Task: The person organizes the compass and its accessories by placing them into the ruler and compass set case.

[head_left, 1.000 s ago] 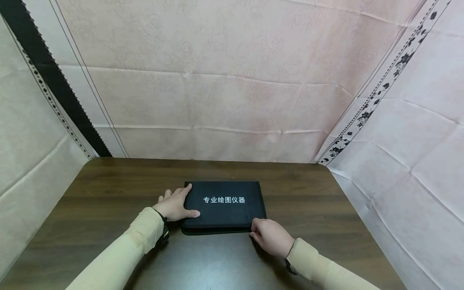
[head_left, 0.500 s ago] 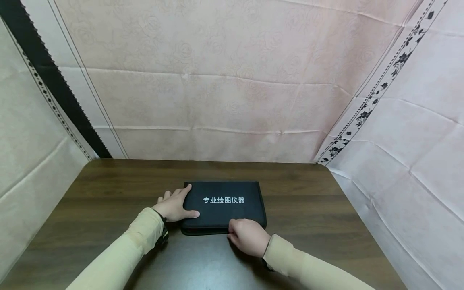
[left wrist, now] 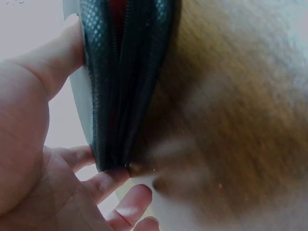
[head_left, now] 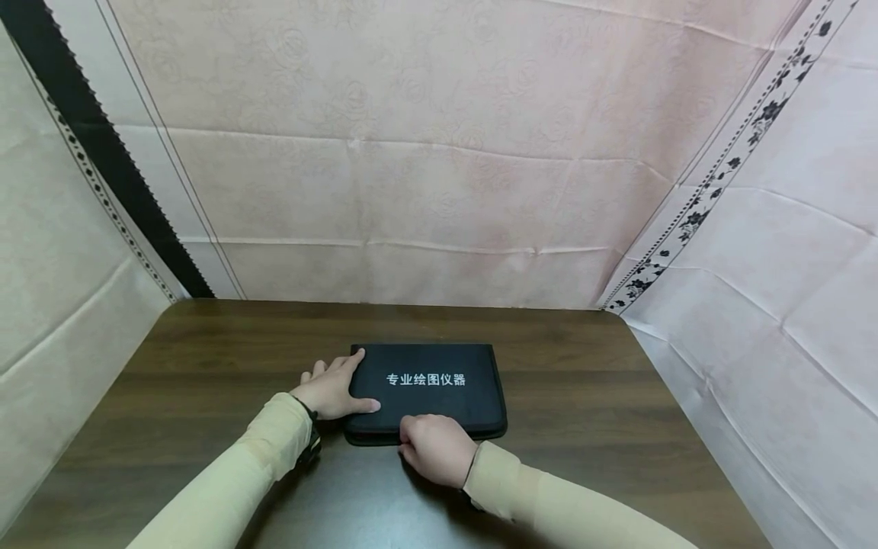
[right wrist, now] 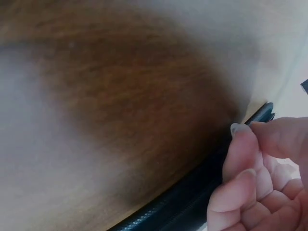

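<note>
A black zippered case point(head_left: 446, 400), its cover printed with white Chinese characters, lies flat on the table. My left hand point(head_left: 332, 390) rests on its left end, fingers spread, with thumb and index finger on the cover. In the left wrist view the zipper teeth point(left wrist: 126, 31) stand apart along the side, with a bit of red between them. At the front edge, left of the middle, my right hand point(head_left: 435, 450) has curled fingers and pinches at the zipper; the pull itself is hidden by the fingers. The right wrist view shows thumb and index finger together beside the case edge point(right wrist: 168, 211).
The brown wood-grain table point(head_left: 226, 351) extends around the case on every side. Pale patterned cloth point(head_left: 439, 183) hangs behind it and along both sides, with a black strip point(head_left: 116, 160) at the left.
My right hand has slid left along the case's front edge, from the right corner to left of the middle, still pinching. My left hand and the case have stayed in place.
</note>
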The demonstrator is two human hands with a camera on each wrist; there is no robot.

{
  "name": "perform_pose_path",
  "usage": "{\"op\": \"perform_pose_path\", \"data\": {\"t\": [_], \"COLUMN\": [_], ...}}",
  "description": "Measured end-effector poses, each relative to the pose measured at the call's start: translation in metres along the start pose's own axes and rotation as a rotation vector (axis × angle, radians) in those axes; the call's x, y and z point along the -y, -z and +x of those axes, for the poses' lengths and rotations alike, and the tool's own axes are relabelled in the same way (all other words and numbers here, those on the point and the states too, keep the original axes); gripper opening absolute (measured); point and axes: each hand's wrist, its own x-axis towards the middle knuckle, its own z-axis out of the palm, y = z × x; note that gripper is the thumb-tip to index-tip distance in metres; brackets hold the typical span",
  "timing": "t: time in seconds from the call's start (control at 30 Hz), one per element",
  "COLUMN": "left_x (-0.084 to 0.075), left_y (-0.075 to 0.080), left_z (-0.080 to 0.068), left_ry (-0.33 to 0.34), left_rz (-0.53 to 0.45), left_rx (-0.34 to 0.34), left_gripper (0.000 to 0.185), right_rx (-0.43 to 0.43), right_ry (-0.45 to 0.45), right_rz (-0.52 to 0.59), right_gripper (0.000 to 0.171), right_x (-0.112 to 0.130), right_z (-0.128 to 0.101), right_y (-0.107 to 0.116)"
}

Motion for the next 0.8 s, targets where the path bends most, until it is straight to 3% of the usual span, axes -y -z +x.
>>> {"op": "perform_pose_path", "data": {"t": [0.57, 0.8], "left_x": [0.001, 0.002], "left_y": [0.000, -0.001], "left_z": [-0.002, 0.002], "left_ry": [0.003, 0.003], "left_rz": [0.004, -0.035], "left_rx": [0.008, 0.028], "left_gripper": [0.105, 0.105], "right_rx": [-0.015, -0.012], "right_ry": [0.001, 0.031], "right_rz": [-0.004, 0.114], "right_gripper": [0.008, 0.010], "right_x": [0.014, -0.006], "right_z": [0.007, 0.005], "right_y": [-0.002, 0.009]}}
